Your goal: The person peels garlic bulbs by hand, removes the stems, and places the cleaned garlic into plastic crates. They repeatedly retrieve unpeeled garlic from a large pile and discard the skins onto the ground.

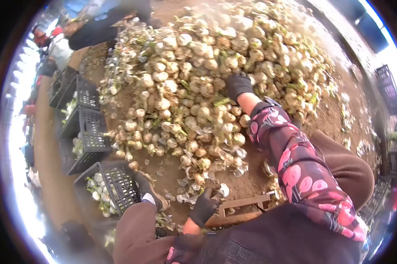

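A big heap of pale bulbs, probably garlic or onions, with dry skins and some green stems, covers the ground. My right hand, in a dark glove, reaches into the heap, its fingers hidden among or behind the bulbs. Low in the view my left hand, also dark-gloved, has its fingers curled together near the heap's lower edge. Whatever it may hold is too small to make out. A white round piece lies just right of its fingers.
Black crates stand in a row at the left, some holding white bulbs. A wooden frame lies near my legs. My shoe is beside the nearest crate. Other people are at the upper left; more crates are far right.
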Available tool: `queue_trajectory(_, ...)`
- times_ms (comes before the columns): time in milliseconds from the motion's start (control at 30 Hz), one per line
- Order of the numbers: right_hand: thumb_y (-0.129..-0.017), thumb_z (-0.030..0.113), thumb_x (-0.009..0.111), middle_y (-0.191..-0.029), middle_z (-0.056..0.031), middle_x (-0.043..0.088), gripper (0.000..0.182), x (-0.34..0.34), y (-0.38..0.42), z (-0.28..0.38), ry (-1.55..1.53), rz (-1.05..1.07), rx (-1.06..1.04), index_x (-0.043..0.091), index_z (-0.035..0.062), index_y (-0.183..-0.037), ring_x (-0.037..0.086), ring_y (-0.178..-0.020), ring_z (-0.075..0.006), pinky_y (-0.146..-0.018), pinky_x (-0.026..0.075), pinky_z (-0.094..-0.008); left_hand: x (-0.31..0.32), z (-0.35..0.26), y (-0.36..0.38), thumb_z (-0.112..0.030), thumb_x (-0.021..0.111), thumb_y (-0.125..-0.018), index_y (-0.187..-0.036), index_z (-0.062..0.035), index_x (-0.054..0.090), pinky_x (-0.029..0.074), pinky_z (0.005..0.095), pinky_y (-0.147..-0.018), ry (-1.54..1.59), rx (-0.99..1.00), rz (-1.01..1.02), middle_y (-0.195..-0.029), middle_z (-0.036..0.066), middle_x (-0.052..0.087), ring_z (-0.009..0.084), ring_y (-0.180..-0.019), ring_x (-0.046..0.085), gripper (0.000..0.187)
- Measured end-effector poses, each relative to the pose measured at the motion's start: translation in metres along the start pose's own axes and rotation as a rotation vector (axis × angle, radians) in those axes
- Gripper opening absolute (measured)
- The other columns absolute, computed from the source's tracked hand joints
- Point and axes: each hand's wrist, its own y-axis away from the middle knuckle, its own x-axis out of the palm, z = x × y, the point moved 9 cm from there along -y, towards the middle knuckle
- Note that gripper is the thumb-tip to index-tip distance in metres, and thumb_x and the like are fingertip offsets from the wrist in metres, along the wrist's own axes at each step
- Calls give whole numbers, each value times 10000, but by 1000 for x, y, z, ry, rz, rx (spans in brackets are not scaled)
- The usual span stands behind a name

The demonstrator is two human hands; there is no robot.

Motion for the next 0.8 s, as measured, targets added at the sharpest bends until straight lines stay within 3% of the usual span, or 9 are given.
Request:
queue_trajectory(133, -751, 455, 637, -1042, -77, 662, 357, 41, -26, -13, 112, 62, -2, 682, 235, -1030, 625, -980, -260, -804, 493, -397, -13, 12, -5, -178, 576, -905, -1185, -57, 564, 494, 318, -805, -211, 238, -159, -1110, 119, 595, 238, -968, 611, 305)
queue_trajectory(167, -753, 515, 620, -1104, -109, 626, 425, 135, -51, -58, -55, 324, 163, 675, 214, -1048, 606, -1006, -281, -833, 491, -403, -14, 16, -10, -232, 595, -899, -1187, -53, 548, 486, 320, -808, -286, 355, -185, -1061, 127, 607, 236, -960, 612, 342)
queue_trajectory(200, -745, 524, 629, -1166, -147, 579, 487, -1, 8, 2, 106, 284, -7, 657, 160, -1067, 574, -1054, -312, -871, 480, -413, -10, -3, -2, -258, 593, -896, -1196, -48, 529, 481, 327, -817, -240, 245, -132, -1028, 143, 614, 238, -956, 614, 372)
queue_trajectory(300, -740, 414, 675, -1185, -178, 558, 606, 17, 37, -17, -77, 215, -161, 510, 103, -1232, 516, -1123, -366, -923, 445, -426, -4, 12, -16, -144, 536, -829, -1186, -44, 511, 485, 314, -764, -270, 310, -146, -1081, 167, 601, 237, -897, 621, 372)
queue_trajectory(433, -783, 463, 668, -1018, -184, 637, 529, -8, 71, -27, -288, 188, 52, 550, 64, -1109, 592, -994, -352, -823, 477, -423, -6, 0, -11, -94, 528, -827, -1228, -58, 472, 482, 290, -682, -286, 354, -206, -1121, 156, 588, 177, -817, 594, 407)
queue_trajectory(567, -841, 376, 675, -943, -109, 635, 495, 63, 111, -18, -1239, 224, 156, 535, 42, -1178, 588, -880, -185, -746, 484, -319, -5, -10, -7, -3, 489, -841, -1300, -69, 390, 408, 213, -533, 541, 231, -203, -1066, 111, 575, 60, -676, 479, 474)
queue_trajectory(667, -885, 272, 641, -1010, -85, 609, 421, -6, 180, 59, -1468, 274, 44, 521, 38, -1214, 553, -888, -141, -754, 472, -277, -24, -22, -30, -101, 479, -918, -1374, -86, 326, 440, 257, -577, 532, 648, -268, -903, 31, 556, 99, -719, 516, 481)
queue_trajectory(767, -907, 234, 607, -1055, -60, 600, 394, -77, 231, 107, -1495, 138, -188, 513, 26, -1228, 544, -945, -133, -808, 457, -264, -47, -55, 5, -177, 574, -903, -1280, -66, 461, 462, 242, -685, 219, 760, -672, -928, 38, 584, 115, -810, 573, 409)
queue_trajectory(800, -914, 228, 596, -1069, -60, 594, 391, -84, 242, 110, -1526, 148, -177, 504, 37, -1242, 540, -950, -133, -805, 459, -267, -40, -86, 54, -206, 588, -891, -1155, -52, 546, 466, 256, -681, -13, 1072, -826, -933, 51, 601, 116, -816, 577, 309)
